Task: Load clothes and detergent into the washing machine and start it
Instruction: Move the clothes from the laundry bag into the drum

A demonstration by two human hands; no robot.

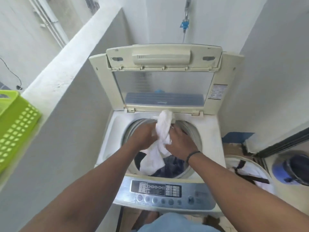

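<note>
Your hands grip a white cloth over the open drum.

Your left hand [145,136] and right hand [179,141] both clutch the soft, crumpled white cloth [163,131], its tail draping onto dark clothes [170,166] inside the round drum of the cream washing machine [215,148]. Lid [163,77] upright; panel lettering [155,188] too blurred to read. A perforated green plastic basket [15,123] sits on the left ledge.
</note>
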